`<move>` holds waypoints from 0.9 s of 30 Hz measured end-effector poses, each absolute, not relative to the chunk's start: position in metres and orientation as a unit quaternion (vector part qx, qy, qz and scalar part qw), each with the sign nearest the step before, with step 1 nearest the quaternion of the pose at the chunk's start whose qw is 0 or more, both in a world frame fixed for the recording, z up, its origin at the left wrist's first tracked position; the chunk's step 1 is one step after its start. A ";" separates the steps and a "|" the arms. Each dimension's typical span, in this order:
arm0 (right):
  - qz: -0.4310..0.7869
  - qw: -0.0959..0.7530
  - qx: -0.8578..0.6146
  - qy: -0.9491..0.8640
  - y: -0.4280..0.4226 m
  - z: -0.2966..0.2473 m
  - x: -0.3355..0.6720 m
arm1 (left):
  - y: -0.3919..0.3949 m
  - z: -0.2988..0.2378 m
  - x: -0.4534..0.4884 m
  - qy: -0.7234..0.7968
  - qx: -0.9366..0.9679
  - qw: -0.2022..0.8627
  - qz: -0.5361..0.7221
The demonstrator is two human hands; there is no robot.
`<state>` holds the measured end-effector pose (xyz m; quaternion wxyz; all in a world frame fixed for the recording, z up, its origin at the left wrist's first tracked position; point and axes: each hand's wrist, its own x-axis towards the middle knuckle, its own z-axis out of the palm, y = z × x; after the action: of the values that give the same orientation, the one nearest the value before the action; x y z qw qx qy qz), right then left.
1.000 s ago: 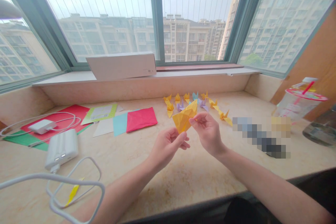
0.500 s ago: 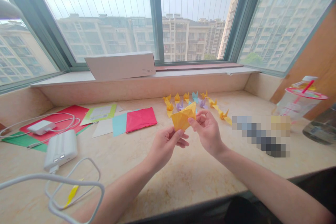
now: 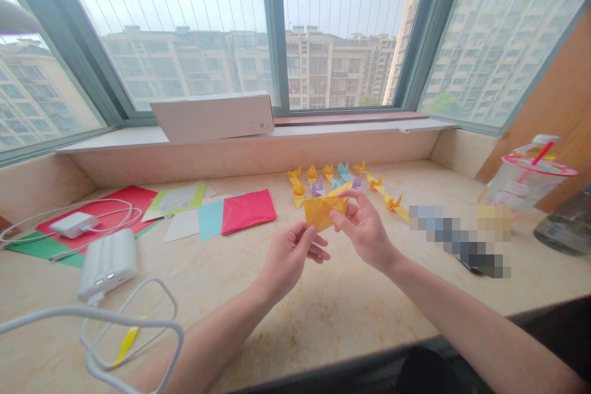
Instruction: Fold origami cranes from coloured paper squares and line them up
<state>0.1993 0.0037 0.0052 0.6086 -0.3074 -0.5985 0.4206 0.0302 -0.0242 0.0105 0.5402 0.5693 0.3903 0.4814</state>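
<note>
A partly folded sheet of yellow origami paper (image 3: pixel 322 210) is held up above the counter between both hands. My left hand (image 3: pixel 295 250) pinches its lower left corner between thumb and fingers. At the right edge, my right hand (image 3: pixel 362 225) grips the paper, thumb in front and fingers at its upper corner. Just behind stand several small folded paper cranes in yellow, blue and purple, among them a yellow crane (image 3: pixel 394 204) on the right. The paper and fingers hide some of them.
Left lie a red paper packet (image 3: pixel 249 212), coloured sheets, a white charger (image 3: pixel 74 224) and a white power bank (image 3: pixel 108 263) with looping cables. A plastic cup (image 3: pixel 526 181) with a straw stands right, beyond a blurred-out object. A white box (image 3: pixel 215 118) rests on the sill.
The paper's raised upper right point has folded down lower, and my right fingers have moved over that corner. My left hand keeps its pinch almost in place.
</note>
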 end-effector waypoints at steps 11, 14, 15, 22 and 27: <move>0.470 0.582 -0.288 -0.598 0.005 0.005 0.199 | -0.022 0.014 0.025 0.379 0.578 0.487 0.533; 0.480 0.577 -0.284 -0.597 0.006 0.005 0.199 | -0.021 0.011 0.026 0.379 0.584 0.483 0.531; 0.483 0.571 -0.288 -0.598 0.006 0.004 0.199 | -0.021 0.011 0.026 0.382 0.586 0.477 0.533; 0.366 0.529 -0.375 -0.668 0.009 -0.001 0.205 | -0.021 0.017 0.023 0.424 0.598 0.428 0.529; 0.172 0.513 -0.439 -0.718 0.009 0.004 0.214 | -0.020 0.017 0.020 0.433 0.621 0.414 0.506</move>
<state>0.2140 0.0093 0.0036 0.5125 -0.4393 -0.7175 0.1718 0.0202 -0.0202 0.0171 0.4137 0.6213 0.4328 0.5055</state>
